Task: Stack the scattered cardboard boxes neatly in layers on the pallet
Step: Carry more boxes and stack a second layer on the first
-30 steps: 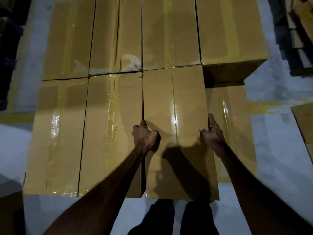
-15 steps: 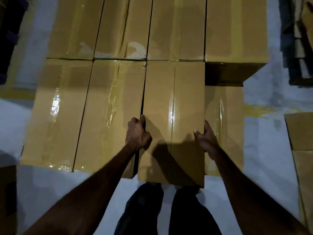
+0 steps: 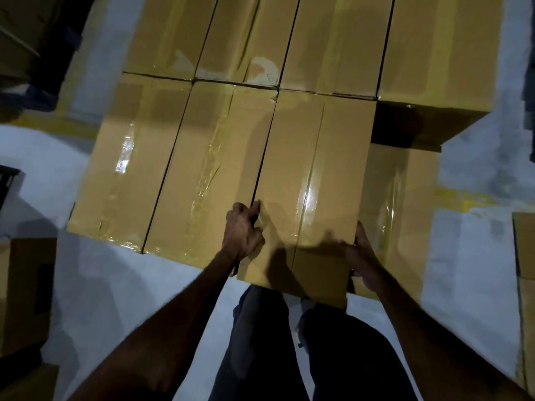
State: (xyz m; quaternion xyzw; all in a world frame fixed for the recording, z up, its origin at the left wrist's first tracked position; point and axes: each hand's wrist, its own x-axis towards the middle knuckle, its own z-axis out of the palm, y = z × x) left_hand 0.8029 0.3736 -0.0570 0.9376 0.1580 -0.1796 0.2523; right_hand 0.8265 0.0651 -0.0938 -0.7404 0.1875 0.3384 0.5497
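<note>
Seating a cardboard box [image 3: 307, 180] into the near row of the top layer. Box lies flat, third from the left in that row, flush against the neighbouring box [image 3: 208, 169] on its left and butted to the far row [image 3: 289, 39] behind. Near end sticks out slightly past the neighbour's near edge. Left hand [image 3: 241, 231] curled over the box's near-left top edge, fingers tucked into the seam between the two boxes; grip closed on the box. Right hand [image 3: 363, 257] clasped round the near-right corner, grip likewise on the box. To the right, a lower box [image 3: 402, 198] with no box on top of it: one gap left in this row. Probably the last nudge of placement. Next: push the box farther in until its near end lines up, pull the left fingers out of the seam, release, then fetch a box for the right-hand gap, perhaps from those on the floor [image 3: 463, 270] at far right [image 3: 525, 247].
</note>
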